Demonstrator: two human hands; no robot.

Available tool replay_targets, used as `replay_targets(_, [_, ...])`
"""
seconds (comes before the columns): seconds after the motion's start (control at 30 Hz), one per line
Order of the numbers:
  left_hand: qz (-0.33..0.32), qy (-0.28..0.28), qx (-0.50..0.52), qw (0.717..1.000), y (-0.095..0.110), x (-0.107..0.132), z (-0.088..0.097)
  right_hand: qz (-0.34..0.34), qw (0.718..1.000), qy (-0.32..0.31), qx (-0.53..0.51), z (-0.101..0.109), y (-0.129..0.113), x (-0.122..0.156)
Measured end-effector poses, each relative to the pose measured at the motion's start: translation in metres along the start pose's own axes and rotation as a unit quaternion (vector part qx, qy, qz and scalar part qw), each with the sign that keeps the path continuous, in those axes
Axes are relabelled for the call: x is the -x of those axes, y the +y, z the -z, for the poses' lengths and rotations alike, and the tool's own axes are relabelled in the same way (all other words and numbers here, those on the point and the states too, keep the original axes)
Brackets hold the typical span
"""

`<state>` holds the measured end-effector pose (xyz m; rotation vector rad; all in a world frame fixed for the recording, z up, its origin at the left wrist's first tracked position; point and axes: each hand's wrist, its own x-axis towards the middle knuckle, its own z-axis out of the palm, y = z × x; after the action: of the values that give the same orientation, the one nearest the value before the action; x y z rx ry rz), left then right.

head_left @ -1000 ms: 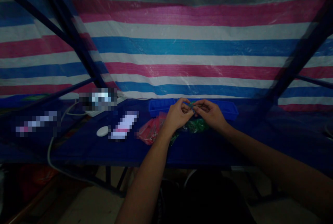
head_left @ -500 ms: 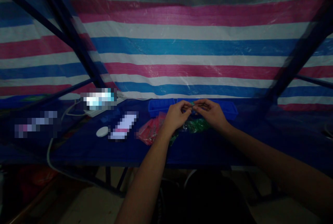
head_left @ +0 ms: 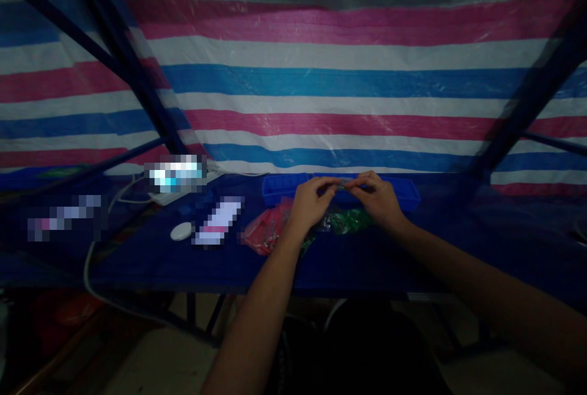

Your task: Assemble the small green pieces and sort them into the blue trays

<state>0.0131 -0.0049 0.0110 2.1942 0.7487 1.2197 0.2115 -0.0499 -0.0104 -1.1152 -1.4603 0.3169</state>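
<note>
Both hands meet over the table, fingertips pinched around a small greenish piece whose kind I cannot make out. My left hand is closed on its left side. From the right, my right hand pinches it too, thumb against the fingers. Behind the hands stand two blue plastic trays, the left tray and the right tray, the latter partly hidden by the right hand. Below the hands lie red clear-plastic packets and a green plastic packet, both partly covered by my hands and forearms.
On the blue table, a blurred-out phone-like object lies left of the red packets, beside a white round disc. A white power strip and cable are farther left. Dark metal posts frame the striped sheet.
My right hand's fingers have shifted slightly up and straightened around the small piece, and the left fingers have extended a little. The packets and trays stay in place.
</note>
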Motion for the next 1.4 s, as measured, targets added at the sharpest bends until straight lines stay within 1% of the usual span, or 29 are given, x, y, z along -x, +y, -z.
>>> replay_targets(0.1, [0.026, 0.001, 0.030, 0.999, -0.003, -0.001, -0.002, -0.005, 1.000, -0.011, -0.003, 0.000, -0.001, 0.000])
replay_targets(0.2, [0.052, 0.008, 0.017, 0.998, -0.005, -0.002, -0.003, 0.016, 1.000, -0.024, -0.009, -0.003, -0.003, 0.001])
replay_targets(0.27, [0.056, 0.013, 0.005, 0.998, -0.005, -0.002, -0.002, 0.039, 0.999, -0.031, -0.007, -0.005, -0.005, 0.003])
replay_targets(0.33, [0.048, 0.010, 0.005, 0.999, -0.004, -0.001, -0.002, 0.046, 0.998, -0.042, -0.010, -0.006, -0.007, 0.004])
replay_targets(0.4, [0.039, 0.001, 0.017, 0.999, -0.003, 0.000, -0.002, 0.024, 0.998, -0.052, -0.031, -0.008, -0.009, 0.005])
replay_targets(0.5, [0.037, -0.017, 0.039, 0.998, -0.002, 0.001, -0.002, -0.017, 0.994, -0.052, -0.091, -0.009, -0.010, 0.005])
replay_targets(0.6, [0.043, -0.022, 0.038, 0.998, -0.002, 0.002, -0.003, -0.030, 0.987, -0.052, -0.149, -0.011, -0.008, 0.005])
replay_targets(0.7, [0.051, -0.012, 0.025, 0.998, -0.004, 0.001, -0.003, -0.043, 0.982, -0.056, -0.177, -0.012, -0.007, 0.005])
replay_targets(0.8, [0.049, -0.006, 0.027, 0.998, -0.006, 0.000, -0.002, -0.044, 0.986, -0.038, -0.157, -0.013, -0.007, 0.005])
replay_targets(0.9, [0.018, 0.002, 0.029, 0.999, -0.006, 0.000, -0.002, -0.020, 0.993, -0.021, -0.115, -0.011, -0.007, 0.005])
replay_targets(1.0, [-0.017, 0.002, 0.023, 1.000, -0.006, 0.000, -0.002, -0.005, 0.995, -0.030, -0.096, -0.009, -0.008, 0.004])
replay_targets(1.07, [-0.026, 0.000, 0.018, 1.000, -0.005, 0.000, -0.002, -0.014, 0.994, -0.038, -0.101, -0.009, -0.007, 0.004])
replay_targets(1.23, [-0.020, -0.005, -0.015, 1.000, -0.001, 0.000, 0.001, -0.050, 0.989, -0.054, -0.126, -0.009, -0.004, 0.003])
replay_targets(1.4, [0.012, -0.010, -0.019, 1.000, 0.001, 0.000, 0.002, -0.068, 0.990, -0.038, -0.119, -0.008, -0.006, 0.004])
